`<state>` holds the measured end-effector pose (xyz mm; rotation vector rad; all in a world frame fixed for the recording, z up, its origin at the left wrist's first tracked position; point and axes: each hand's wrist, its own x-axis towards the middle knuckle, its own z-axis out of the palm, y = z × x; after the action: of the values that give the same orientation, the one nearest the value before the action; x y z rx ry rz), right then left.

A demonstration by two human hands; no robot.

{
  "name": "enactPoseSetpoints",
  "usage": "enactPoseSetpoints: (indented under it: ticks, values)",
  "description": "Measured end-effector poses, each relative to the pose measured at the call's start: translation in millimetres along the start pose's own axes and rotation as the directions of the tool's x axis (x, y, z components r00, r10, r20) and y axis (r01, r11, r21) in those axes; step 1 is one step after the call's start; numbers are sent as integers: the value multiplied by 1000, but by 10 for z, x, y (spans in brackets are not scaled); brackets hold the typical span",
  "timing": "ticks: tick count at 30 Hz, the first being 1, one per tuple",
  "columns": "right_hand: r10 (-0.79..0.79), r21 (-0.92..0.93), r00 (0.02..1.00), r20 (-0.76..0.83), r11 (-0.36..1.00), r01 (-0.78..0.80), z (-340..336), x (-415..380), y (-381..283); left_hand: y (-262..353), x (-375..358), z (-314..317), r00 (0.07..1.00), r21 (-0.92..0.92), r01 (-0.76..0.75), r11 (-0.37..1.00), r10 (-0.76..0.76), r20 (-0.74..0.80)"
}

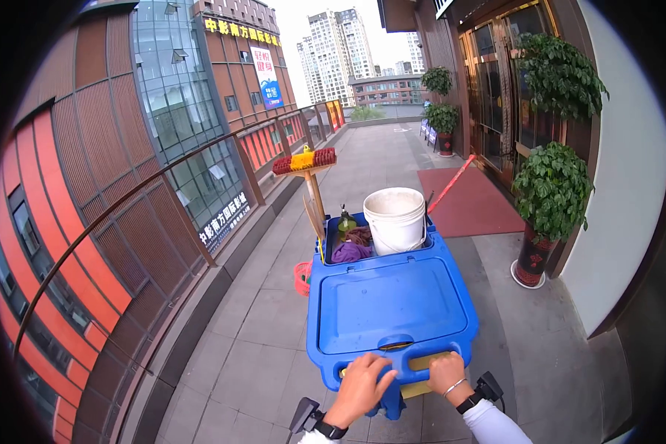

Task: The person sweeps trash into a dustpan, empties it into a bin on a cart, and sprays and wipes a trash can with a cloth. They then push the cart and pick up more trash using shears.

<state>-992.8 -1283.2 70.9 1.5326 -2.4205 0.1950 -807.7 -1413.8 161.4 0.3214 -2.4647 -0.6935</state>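
Observation:
A blue cleaning cart (392, 300) with a lidded top stands right in front of me. My right hand (446, 372) is closed around the right part of its moulded handle (400, 364). At the handle's left part, my left hand (362, 386) rests with fingers stretched forward and the thumb apart. Below the handle hangs a blue cloth (391, 403), near the left hand. In the cart's front tray sit a white bucket (394, 222), a purple rag (351, 253) and a green bottle (346, 222). A broom (304, 161) with red and yellow bristles stands upright at the tray's left.
A railing (177, 159) on a low kerb runs along the left of the paved walkway (251, 348). To the right are a red mat (470, 200), a potted plant (534, 255) and a doorway (496, 96). A pink basket (302, 278) hangs at the cart's left side.

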Motion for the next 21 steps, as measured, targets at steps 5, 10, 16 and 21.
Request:
enactPoseSetpoints:
  ticks: [5,10,16,21]
  values:
    - [-29,-8,997,-68,1000,28,335,1042,384,-1471,707,487,984,333,-33,943,89,-154]
    - [-42,-5,995,-89,999,42,718,2062,645,-2231,1650,579,972,387,-63,920,145,-185]
    - [48,7,992,-115,999,-47,1164,3717,1035,-3254,3034,654,956,257,-81,963,147,-253]
    - [-23,-122,997,68,992,31,1262,5107,1266,-4170,4215,937,954,175,9,984,44,-296]
